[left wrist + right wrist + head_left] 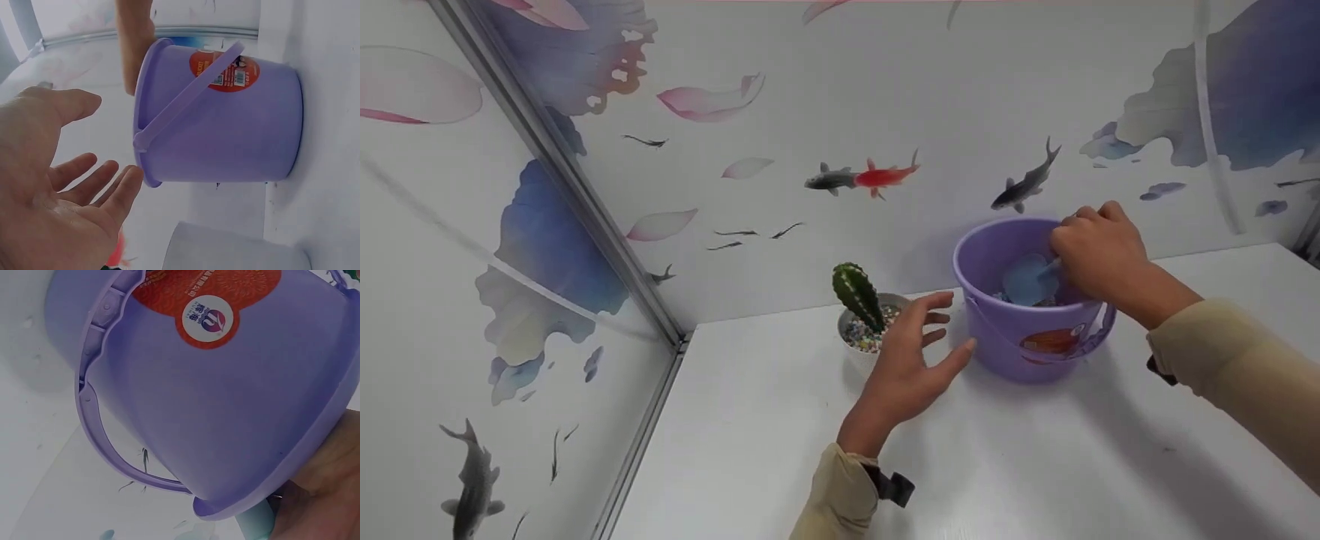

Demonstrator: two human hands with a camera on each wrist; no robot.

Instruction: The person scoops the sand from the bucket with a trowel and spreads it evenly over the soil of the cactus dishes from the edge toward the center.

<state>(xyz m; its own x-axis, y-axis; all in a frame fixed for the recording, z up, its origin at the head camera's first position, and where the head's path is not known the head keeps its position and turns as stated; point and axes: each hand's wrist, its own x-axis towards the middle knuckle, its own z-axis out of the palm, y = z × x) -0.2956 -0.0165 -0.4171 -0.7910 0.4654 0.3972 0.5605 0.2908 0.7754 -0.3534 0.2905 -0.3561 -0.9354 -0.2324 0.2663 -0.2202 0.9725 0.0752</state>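
Cactus point(857, 294) in its small white pot point(855, 352), topped with coloured gravel point(868, 335), stands at the left on the white table point(1035, 465). Just beside it the left hand point(911, 360) hovers with fingers spread, holding nothing. To its right stands the purple bucket point(1020, 345), handle point(185, 98) folded down; inside it the right hand point(1099, 255) grips a pale blue scoop point(1030, 279). Judging from this, scooping is under way and nothing is lifted out yet. The bucket's red sticker point(211, 306) bears a round logo; its writing is unreadable.
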